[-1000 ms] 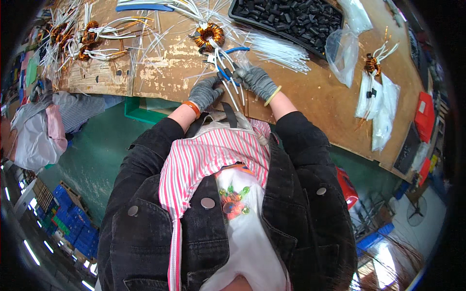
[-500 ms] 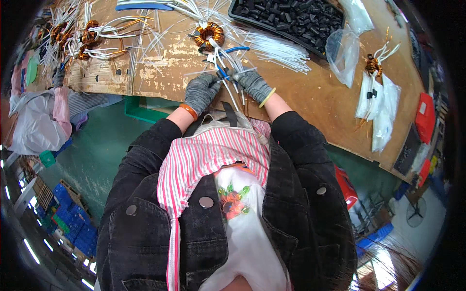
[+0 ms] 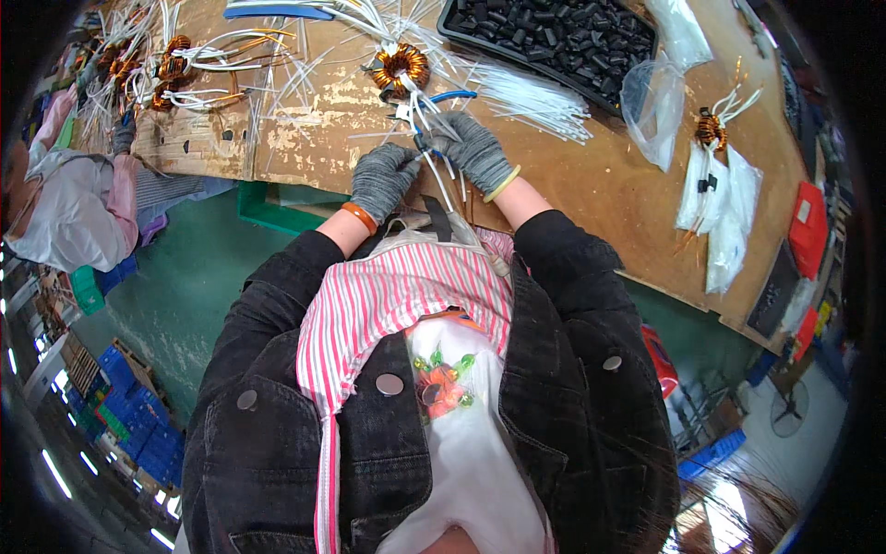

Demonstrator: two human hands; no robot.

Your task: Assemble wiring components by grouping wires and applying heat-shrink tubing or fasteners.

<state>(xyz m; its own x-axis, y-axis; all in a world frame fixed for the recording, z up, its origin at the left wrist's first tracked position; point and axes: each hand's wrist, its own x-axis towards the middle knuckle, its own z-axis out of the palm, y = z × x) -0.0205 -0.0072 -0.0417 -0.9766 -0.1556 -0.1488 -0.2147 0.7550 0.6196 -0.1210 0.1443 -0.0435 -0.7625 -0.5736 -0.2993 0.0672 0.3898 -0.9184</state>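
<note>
A ring-shaped coil of copper wire lies on the workbench ahead of me, and its white wires run down toward my apron. My left hand, in a grey knitted glove, is closed in a pinch at the wires, beside a small black piece on them. On the other side, my gloved right hand grips the same wires a little closer to the coil. A blue, handle-like piece sticks out above my right fingers; its kind is unclear. My fingertips partly hide the wires.
Behind my hands stands a black tray of small black parts, with loose white cable ties beside it. Several wired coils lie at the left. Another coil rests on plastic bags at the right. A co-worker is at the far left.
My right hand has moved up along the wires toward the coil. My left hand stays nearly in place. The co-worker at the left has shifted position.
</note>
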